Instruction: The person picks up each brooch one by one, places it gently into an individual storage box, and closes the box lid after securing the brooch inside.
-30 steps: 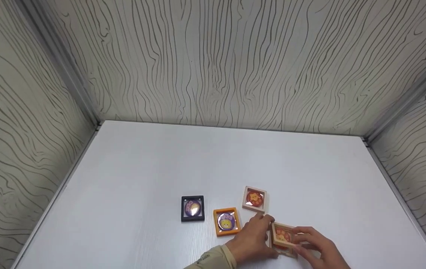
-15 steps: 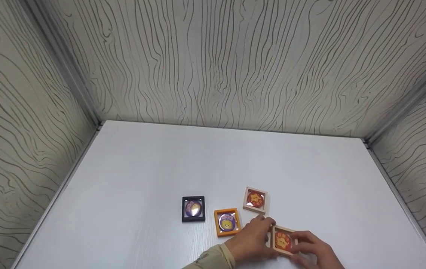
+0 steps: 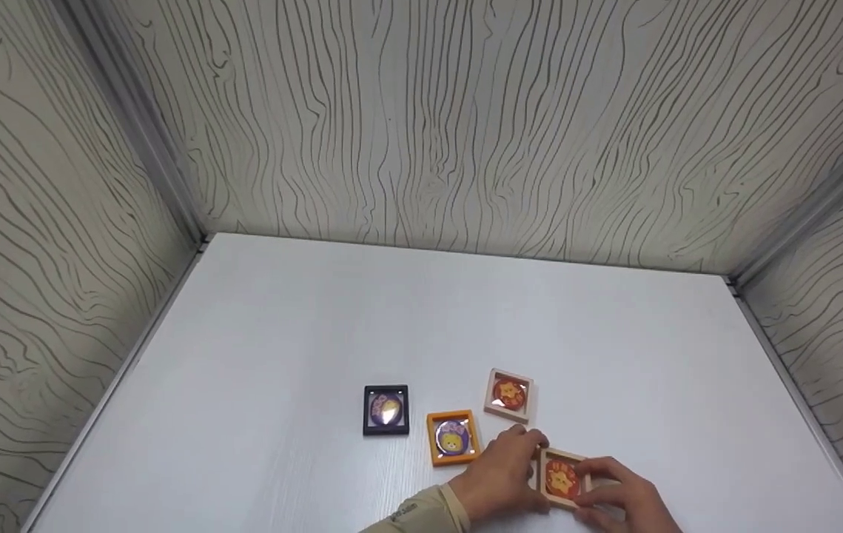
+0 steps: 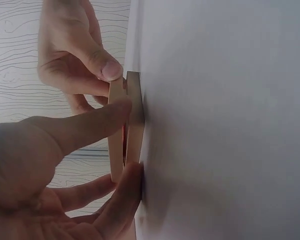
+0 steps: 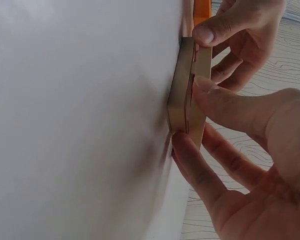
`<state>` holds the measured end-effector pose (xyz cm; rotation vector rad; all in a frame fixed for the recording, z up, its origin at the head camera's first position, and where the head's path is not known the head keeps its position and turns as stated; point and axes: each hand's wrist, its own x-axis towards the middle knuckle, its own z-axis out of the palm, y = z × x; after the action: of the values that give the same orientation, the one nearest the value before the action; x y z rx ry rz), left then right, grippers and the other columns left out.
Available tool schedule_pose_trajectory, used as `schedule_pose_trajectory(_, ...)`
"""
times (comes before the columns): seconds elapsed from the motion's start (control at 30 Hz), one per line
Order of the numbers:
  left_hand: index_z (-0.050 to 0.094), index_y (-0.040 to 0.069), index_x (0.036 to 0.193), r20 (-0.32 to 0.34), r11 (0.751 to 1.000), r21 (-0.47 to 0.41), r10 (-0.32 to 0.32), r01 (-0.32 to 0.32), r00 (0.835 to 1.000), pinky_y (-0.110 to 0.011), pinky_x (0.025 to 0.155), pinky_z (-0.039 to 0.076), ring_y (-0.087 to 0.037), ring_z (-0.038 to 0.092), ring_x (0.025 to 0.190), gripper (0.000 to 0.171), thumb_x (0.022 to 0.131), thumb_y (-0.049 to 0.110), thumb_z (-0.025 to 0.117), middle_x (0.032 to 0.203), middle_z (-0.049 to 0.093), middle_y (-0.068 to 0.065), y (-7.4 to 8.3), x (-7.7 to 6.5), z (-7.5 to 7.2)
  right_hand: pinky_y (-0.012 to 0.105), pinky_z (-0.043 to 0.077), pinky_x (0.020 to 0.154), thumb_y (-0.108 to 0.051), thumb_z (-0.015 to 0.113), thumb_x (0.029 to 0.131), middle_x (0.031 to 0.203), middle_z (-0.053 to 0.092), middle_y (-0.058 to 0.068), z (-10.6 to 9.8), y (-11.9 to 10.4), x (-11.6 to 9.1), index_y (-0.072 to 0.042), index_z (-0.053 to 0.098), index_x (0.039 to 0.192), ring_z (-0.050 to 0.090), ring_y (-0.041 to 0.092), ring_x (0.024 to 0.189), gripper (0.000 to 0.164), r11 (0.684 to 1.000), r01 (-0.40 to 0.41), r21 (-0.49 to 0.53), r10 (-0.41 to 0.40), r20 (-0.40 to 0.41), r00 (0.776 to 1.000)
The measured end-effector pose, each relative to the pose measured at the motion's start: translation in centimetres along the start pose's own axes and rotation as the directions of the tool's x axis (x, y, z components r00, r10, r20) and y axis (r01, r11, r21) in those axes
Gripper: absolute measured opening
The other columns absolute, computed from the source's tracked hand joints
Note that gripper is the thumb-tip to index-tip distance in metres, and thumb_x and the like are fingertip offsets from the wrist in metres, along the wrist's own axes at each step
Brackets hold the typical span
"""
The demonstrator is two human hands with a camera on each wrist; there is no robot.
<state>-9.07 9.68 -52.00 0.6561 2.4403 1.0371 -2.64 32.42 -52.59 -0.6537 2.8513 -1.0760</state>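
Observation:
A light-wood square frame (image 3: 562, 479) with a red star badge in it lies near the table's front edge. It is in two halves: the upper half (image 4: 115, 155) lies over the lower half (image 4: 135, 102), with a narrow slanted gap between them where a bit of red shows. My left hand (image 3: 502, 474) holds both halves at the left side, thumb near me and fingers at the far edge. From the right, my right hand (image 3: 622, 492) grips the frame between thumb and fingers; in the right wrist view its thumb presses the upper half (image 5: 203, 65).
Left of my hands on the white table (image 3: 280, 333) lie an orange frame (image 3: 453, 437) and a black frame (image 3: 385, 409), each with a purple badge. Another light-wood frame (image 3: 508, 395) with a red star badge lies just beyond my left hand. Wood-patterned walls (image 3: 421, 133) surround the table.
The upper half of the wooden frame, tilted and raised at the right a second ago, has come down flatter onto the lower half. My right hand lowered with it; my left hand stayed.

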Motion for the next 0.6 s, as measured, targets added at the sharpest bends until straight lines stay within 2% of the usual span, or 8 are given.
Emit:
schedule_pose_trajectory(0.13, 0.062, 0.026, 0.121, -0.005, 0.999, -0.014, -0.033, 0.033, 0.999, -0.019, 0.067, 0.045, 0.000, 0.049, 0.076, 0.068, 0.061, 0.024, 0.096, 0.099, 0.051, 0.013, -0.1, -0.1, -0.1, 0.024, 0.051, 0.089, -0.030, 0.075, 0.089, 0.120, 0.061, -0.002, 0.4, 0.0, 0.2, -0.030, 0.079, 0.092, 0.057, 0.003, 0.112, 0.005, 1.000, 0.014, -0.010, -0.013, 0.006, 1.000)
schedule_pose_trajectory(0.27, 0.061, 0.026, 0.122, -0.023, 0.999, 0.035, -0.033, 0.034, 0.999, -0.020, 0.069, 0.046, -0.001, 0.049, 0.079, 0.069, 0.062, 0.025, 0.096, 0.101, 0.051, 0.012, -0.2, -0.2, -0.1, 0.028, 0.052, 0.091, -0.033, 0.072, 0.092, 0.121, 0.059, -0.003, 0.3, -0.2, 0.5, -0.030, 0.079, 0.093, 0.056, 0.002, 0.114, 0.008, 1.000, -0.012, 0.007, 0.012, 0.042, 0.999)
schedule_pose_trajectory(0.37, 0.058, 0.024, 0.124, -0.025, 0.994, 0.108, -0.005, 0.007, 1.000, -0.022, 0.074, 0.049, -0.003, 0.051, 0.085, 0.070, 0.065, 0.028, 0.095, 0.106, 0.052, 0.010, -0.1, -0.5, -0.2, 0.028, 0.053, 0.088, -0.031, 0.074, 0.091, 0.120, 0.061, -0.001, 0.3, -0.3, 0.8, -0.031, 0.079, 0.091, 0.058, 0.005, 0.111, 0.005, 1.000, 0.007, -0.015, -0.006, 0.030, 1.000)
schedule_pose_trajectory(0.47, 0.054, 0.022, 0.129, 0.004, 0.986, 0.167, 0.024, -0.024, 1.000, -0.023, 0.081, 0.052, -0.004, 0.055, 0.093, 0.072, 0.069, 0.034, 0.092, 0.113, 0.052, 0.008, 0.1, -1.0, -0.6, 0.028, 0.053, 0.087, -0.033, 0.073, 0.091, 0.120, 0.060, 0.000, 0.1, -0.6, 1.1, -0.031, 0.077, 0.092, 0.059, 0.008, 0.109, 0.004, 1.000, -0.012, -0.028, 0.014, 0.076, 0.997)
schedule_pose_trajectory(0.6, 0.051, 0.021, 0.135, 0.000, 0.972, 0.219, 0.091, -0.089, 0.996, -0.025, 0.091, 0.052, -0.004, 0.056, 0.106, 0.073, 0.076, 0.048, 0.085, 0.124, 0.052, 0.007, 0.4, -1.8, -2.1, 0.044, 0.055, 0.090, -0.046, 0.070, 0.091, 0.122, 0.060, -0.002, -0.8, -1.6, 1.9, -0.030, 0.076, 0.097, 0.060, 0.018, 0.109, 0.018, 0.989, -0.126, -0.073, 0.137, 0.181, 0.974)
